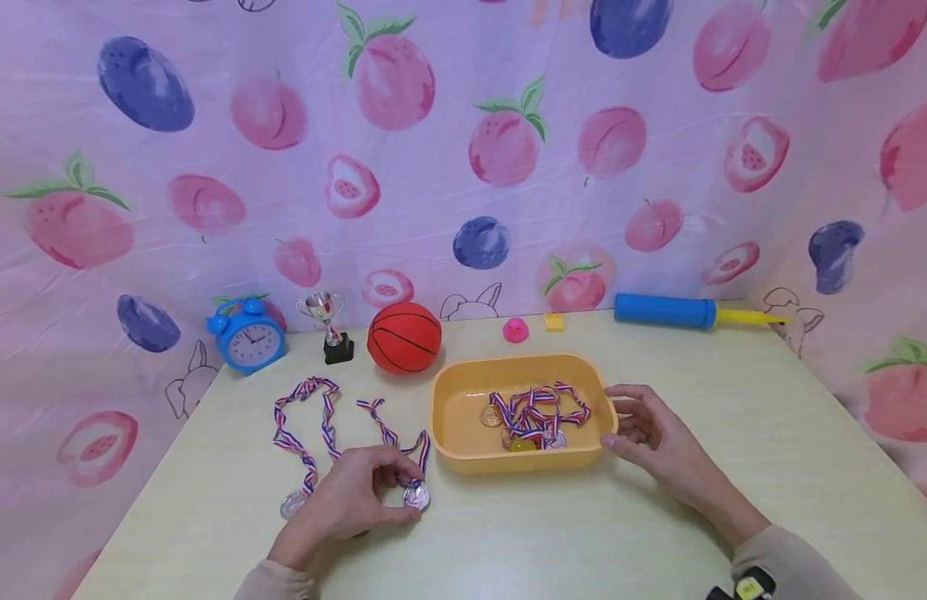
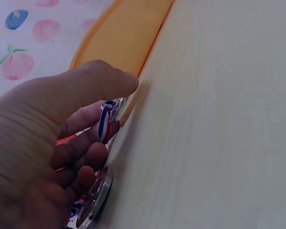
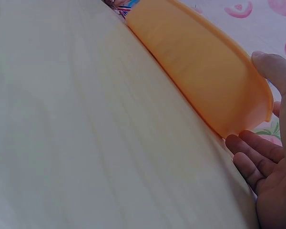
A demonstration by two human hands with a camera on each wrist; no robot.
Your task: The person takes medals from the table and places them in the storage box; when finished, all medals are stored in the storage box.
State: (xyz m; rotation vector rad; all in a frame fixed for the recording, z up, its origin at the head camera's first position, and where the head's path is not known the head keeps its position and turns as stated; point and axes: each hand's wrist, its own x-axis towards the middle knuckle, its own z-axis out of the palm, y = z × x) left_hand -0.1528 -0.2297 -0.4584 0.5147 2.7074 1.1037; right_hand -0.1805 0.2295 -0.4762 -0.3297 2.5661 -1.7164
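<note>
Silver medal (image 1: 416, 497): low over the near part of the worktop (image 1: 553, 533), just left of the yellow tray (image 1: 493, 465); whether it touches the surface I cannot tell.
Left hand (image 1: 354, 493): thumb and fingers appear to pinch that disc by its edge; so shallow a grip could let smooth metal slip, especially if the ribbon tugs.
Medal's ribbon (image 1: 424, 450): trails away beside the tray's left wall, so a lift could drag it along the rim and snag it.
Second medal (image 1: 293, 504): also silver, close by the left hand; the hand's lower, bent fingers could knock it or sweep up its looped ribbon (image 1: 310, 386).
Right hand (image 1: 662, 442): relaxed fingers lie around the tray's right end, thumb at the rim, with no firm hold; a sideways push could slide the tray onto the trailing ribbon.
Ribbon tangle (image 1: 529, 433): heaped inside the tray near a gold medal (image 1: 491, 415); hooking one loop would likely pull several medals together.
Red basketball (image 1: 404, 337): near the tray's far left corner; a bumped tray could set it rolling.
</note>
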